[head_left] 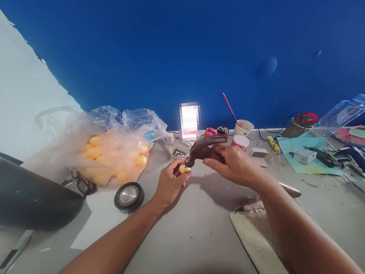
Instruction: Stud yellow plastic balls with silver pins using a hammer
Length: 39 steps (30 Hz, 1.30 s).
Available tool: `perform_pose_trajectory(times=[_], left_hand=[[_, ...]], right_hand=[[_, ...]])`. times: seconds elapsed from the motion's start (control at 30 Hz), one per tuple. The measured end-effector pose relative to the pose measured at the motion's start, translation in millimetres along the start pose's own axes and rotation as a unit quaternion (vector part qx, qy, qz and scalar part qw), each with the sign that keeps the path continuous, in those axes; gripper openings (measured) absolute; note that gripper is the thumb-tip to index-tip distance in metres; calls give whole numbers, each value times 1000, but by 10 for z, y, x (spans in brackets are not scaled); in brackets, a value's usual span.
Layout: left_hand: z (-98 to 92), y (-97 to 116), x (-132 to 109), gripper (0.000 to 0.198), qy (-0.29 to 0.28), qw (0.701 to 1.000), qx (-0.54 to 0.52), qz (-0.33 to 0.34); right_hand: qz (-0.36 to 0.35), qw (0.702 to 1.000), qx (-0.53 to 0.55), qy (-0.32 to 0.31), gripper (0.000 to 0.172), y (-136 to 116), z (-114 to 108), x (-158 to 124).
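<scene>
My left hand (170, 183) is closed, pinching a small rounded yellow piece (184, 169) between thumb and fingers above the table. Something shiny sits at the top of this piece; it is too small to name. My right hand (235, 163) grips a dark metal claw hammer (203, 149) close under its head, and the handle end shows beyond the right forearm. The hammer's striking face is at the top of the yellow piece; whether they touch I cannot tell. Just behind the left hand stands a small open box (180, 152) with shiny metal bits.
At the left, a clear plastic bag (115, 150) holds several yellow rounded pieces. Near it lie a black-rimmed round object (129, 197), glasses (84, 183) and a dark cylinder (29, 190). Rightward are a paper cup (244, 126), a water bottle (342, 115) and a folded cloth (256, 237).
</scene>
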State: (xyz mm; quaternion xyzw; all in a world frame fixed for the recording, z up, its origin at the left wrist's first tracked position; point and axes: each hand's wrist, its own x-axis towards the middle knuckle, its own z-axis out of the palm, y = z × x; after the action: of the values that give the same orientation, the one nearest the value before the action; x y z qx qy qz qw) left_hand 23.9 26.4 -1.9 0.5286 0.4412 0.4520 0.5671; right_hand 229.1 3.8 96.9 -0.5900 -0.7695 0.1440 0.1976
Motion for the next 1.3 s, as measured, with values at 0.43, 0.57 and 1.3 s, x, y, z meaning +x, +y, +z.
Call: perform_pose_trajectory(times=[0.43,0.57,1.3], left_hand=[[14,17,-3,27,-23,999,27,18],[19,34,-10,43,-16,1000,15,-5],[-5,-18,-5,41,-38,999,-23,-27]], right_hand=[[-4,995,-101,27,29,-72,165,-20],[-27,994,-54,88,29,-26,128,-38],[-21,993,-83,85,24,-5,172,-40]])
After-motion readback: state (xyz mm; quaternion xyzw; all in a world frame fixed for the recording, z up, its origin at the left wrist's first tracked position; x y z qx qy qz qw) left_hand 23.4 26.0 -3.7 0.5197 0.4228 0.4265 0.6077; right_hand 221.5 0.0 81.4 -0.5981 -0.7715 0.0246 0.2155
